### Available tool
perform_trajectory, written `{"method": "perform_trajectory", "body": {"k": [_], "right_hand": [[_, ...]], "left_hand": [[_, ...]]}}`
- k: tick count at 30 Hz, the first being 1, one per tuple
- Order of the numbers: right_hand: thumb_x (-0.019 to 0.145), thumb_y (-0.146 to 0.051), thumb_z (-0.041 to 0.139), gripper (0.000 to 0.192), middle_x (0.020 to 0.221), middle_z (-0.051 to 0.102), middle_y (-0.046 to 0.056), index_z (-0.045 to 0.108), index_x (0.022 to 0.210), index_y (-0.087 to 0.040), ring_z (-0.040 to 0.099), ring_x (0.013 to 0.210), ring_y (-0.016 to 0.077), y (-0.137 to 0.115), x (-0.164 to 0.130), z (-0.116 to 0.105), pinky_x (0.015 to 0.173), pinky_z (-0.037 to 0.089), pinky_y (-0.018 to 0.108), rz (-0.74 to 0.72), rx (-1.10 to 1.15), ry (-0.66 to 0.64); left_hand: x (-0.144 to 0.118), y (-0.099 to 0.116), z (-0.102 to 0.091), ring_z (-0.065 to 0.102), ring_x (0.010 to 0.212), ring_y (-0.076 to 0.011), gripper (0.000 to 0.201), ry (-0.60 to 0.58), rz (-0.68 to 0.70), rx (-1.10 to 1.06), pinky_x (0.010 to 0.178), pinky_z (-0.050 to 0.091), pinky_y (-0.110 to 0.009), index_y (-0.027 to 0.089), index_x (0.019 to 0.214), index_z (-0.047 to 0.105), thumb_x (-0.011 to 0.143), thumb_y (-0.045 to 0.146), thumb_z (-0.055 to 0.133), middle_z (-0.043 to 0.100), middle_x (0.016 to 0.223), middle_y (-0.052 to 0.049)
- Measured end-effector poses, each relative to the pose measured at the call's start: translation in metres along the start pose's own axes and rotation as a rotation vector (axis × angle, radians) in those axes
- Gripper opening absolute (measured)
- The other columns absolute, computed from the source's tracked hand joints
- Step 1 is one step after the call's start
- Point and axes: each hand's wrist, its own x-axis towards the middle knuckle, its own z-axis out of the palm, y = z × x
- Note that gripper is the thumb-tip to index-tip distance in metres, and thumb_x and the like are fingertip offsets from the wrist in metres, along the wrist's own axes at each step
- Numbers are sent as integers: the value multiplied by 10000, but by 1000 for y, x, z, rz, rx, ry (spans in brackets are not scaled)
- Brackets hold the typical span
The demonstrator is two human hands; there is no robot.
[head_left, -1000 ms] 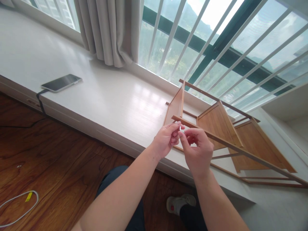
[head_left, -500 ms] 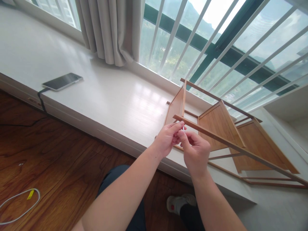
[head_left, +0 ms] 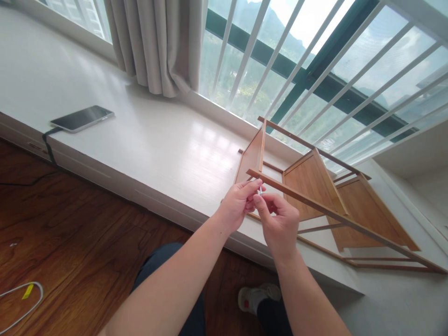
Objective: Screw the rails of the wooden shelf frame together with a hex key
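- Item in hand: a small metal pin (head_left: 261,190), seemingly a screw or dowel; too small to identify firmly. It sits between the fingertips of both hands, just below the near rail (head_left: 297,198) of the wooden rack (head_left: 315,186).
- Left hand (head_left: 238,205): fingers curled, thumb and forefinger closed lightly about the pin from the left. I judge this a pinch, not a full grip.
- Right hand (head_left: 280,221): thumb raised and forefinger bent in toward the pin; tips meet those of the left hand. I cannot tell which hand bears the pin's weight.
- Rack: lies on its side on the white window ledge (head_left: 157,140), panels tilted, thin rails running to the right. Neither hand touches it, though both are just beside the near rail.
- My judgement for handling: I would keep the pinch close to the pin's end, hold both wrists over the ledge so a dropped piece lands there and not on the floor, and turn the pin straight before offering it to any hole.
- Surroundings: a phone (head_left: 82,118) with its cable lies well apart at the left of the ledge; curtain (head_left: 157,42) and window bars (head_left: 315,56) behind; a white cable (head_left: 21,303) on the wooden floor (head_left: 70,224); a shoe (head_left: 257,296) below.
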Motion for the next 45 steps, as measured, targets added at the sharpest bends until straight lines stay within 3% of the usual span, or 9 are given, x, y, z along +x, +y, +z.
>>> {"method": "perform_trajectory", "body": {"k": [12,19,38,45], "right_hand": [[860,-329,764,166,798,727,4,702,950,-205,599,587,115,3,1,-3,560,516,248,-49,-76,59],[882,-297,737,172,919,749,29,683,1022,-214,666,678,137,2,2,-4,614,564,270,-80,-73,80],[888,-277,748,145,818,724,-1,675,996,-212,683,674,135,1,6,-7,624,554,260,-141,-102,145],[883,-329,753,143,777,721,-4,686,903,-204,647,622,124,-3,7,-5,599,530,255,-132,-150,169]], "left_hand": [[-1,-2,-1,282,477,-24,327,-18,12,8,451,189,-181,115,819,722,815,439,769,370,581,72],[0,-1,0,290,468,-25,308,-33,13,4,441,194,-179,118,818,718,818,422,770,367,570,77],[4,-2,-3,296,459,-26,249,-115,-46,-115,431,246,-156,131,853,684,875,375,728,364,566,84],[3,-1,-1,296,456,-26,267,-116,-67,-140,426,252,-149,135,817,658,869,385,738,367,565,85]]}}
